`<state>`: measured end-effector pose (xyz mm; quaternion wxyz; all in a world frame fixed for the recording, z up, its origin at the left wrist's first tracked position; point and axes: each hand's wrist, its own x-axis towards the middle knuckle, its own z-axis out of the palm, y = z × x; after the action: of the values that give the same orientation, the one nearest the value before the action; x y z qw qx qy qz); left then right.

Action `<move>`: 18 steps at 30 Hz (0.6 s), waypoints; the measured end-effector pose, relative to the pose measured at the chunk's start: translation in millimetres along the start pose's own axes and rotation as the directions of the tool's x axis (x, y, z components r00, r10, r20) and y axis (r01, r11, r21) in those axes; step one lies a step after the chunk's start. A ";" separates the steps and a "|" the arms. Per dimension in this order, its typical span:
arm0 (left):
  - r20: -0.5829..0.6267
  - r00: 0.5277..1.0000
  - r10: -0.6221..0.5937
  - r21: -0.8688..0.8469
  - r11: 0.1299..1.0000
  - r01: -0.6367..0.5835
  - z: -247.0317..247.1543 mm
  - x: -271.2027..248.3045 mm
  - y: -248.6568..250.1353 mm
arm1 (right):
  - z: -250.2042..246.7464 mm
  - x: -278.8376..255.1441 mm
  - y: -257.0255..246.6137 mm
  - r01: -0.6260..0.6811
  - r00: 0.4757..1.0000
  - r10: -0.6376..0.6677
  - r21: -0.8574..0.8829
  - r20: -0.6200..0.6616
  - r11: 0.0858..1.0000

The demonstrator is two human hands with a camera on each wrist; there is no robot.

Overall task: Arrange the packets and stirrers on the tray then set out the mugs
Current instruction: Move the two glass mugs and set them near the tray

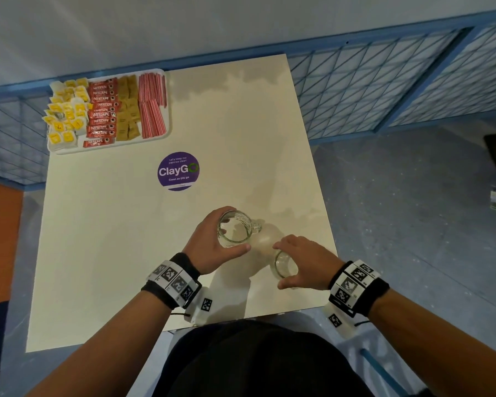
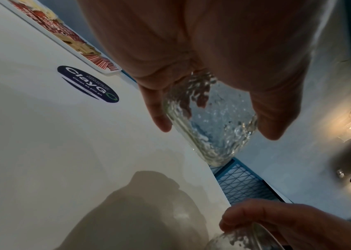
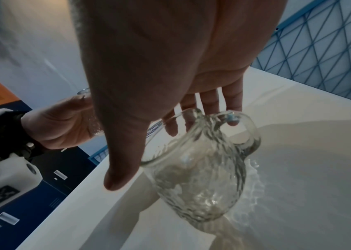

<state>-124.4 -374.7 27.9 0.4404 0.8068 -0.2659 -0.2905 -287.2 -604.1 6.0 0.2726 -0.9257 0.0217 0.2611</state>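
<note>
— Head view first: where are the mugs?

— Both are at the near right part of the white square bench [image 1: 155, 253]. The left hand [image 1: 209, 247] has its grip closed round a clear textured glass mug [image 1: 233, 231], fingers on the far side, thumb on the near side, the handle pointing right. The right hand [image 1: 304, 262] comes over the top of a second clear glass mug [image 1: 282, 263], fingers and thumb curled about its rim.

— Are they standing on the bench?

— Hard to say. In the left wrist view the first mug [image 2: 210, 128] looks lifted and tilted, held between fingers [image 2: 159, 116] and thumb. In the right wrist view the second mug [image 3: 202, 182] leans too, its base low by the bench [image 3: 298, 169]; whether it touches I cannot tell.

— And the tray?

— The white rectangular tray [image 1: 166, 81] sits at the far left corner, well apart from both hands. It holds rows: yellow and white packets [image 1: 66, 110] on the left, then red Nescafe sachets [image 1: 102, 113], brown sugar packets [image 1: 128, 107], and red-and-white striped stirrers [image 1: 152, 106] on the right.

— Anything between?

— A round purple "ClayGo" sticker [image 1: 178, 171] lies on the bench, between the tray and the hands.
</note>
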 end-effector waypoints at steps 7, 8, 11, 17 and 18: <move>-0.016 1.000 0.009 -0.009 1.000 -0.009 1.9 1.1 0.0 | 7.8 -0.3 2.4 -0.018 0.999 0.017 0.023 0.047 1.000; -0.019 1.000 0.013 -0.009 1.000 -0.013 1.4 1.3 -0.1 | 6.8 0.2 2.1 -0.016 0.999 0.015 0.026 0.043 1.000; -0.033 0.999 0.017 -0.018 1.000 -0.017 -0.7 1.2 -0.9 | 0.9 1.7 0.1 -0.032 0.999 0.030 0.039 0.044 0.999; -0.079 0.997 0.013 -0.038 0.999 -0.016 -9.0 -0.1 -3.6 | -18.3 10.9 -10.1 -0.003 1.000 0.001 0.058 0.022 0.998; -0.089 0.996 0.013 -0.041 0.999 -0.017 -10.9 -0.4 -4.1 | -21.9 13.9 -12.2 0.008 1.000 -0.009 0.057 0.014 0.998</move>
<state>-116.3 -366.5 29.2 0.4705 0.8077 -0.2459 -0.2564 -262.6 -603.6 20.8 0.3003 -0.9158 0.0231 0.2657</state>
